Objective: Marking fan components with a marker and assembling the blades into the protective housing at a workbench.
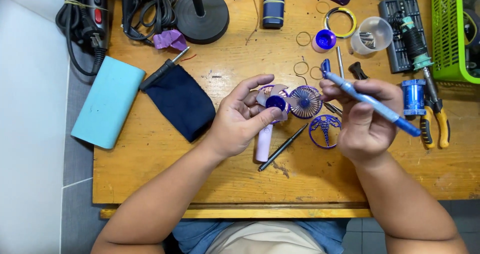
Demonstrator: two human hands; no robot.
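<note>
Purple fan sits pinched in the left hand, fingers half curled. At three o'clock, the right hand grips a blue screwdriver.

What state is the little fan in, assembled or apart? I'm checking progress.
Apart: the left hand holds the small fan with its blades bare, and a round purple grille lies separately on the table.

Both forearms are bare, with no sleeves, watch or gloves. The left hand wears a ring on one finger. Behind the right hand, below the wrists, blue cloth edges a pale beige garment.
</note>
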